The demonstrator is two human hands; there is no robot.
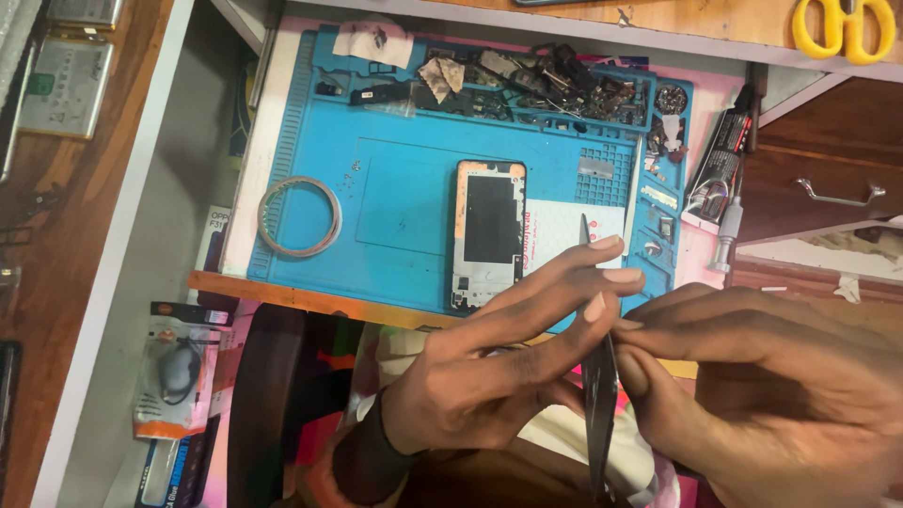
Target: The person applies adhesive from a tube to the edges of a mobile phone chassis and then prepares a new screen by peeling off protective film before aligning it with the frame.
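My left hand (499, 357) and my right hand (771, 386) meet low in the view, both gripping a thin dark flat panel (598, 395) held edge-on between them. My left fingers also pinch a slim metal tool (584, 229) whose tip points up toward the mat. Just above the hands, an opened phone frame (489, 233) with a black inner part lies flat on the blue work mat (395, 188). A white card (562, 230) lies beside the frame.
The mat's top trays hold several small dark phone parts (527, 80). A ring of clear tape (299, 216) lies at the mat's left. A glue tube (720, 160) and screwdriver (729, 230) are at right, yellow scissors (844, 28) top right, packaged items (174, 376) lower left.
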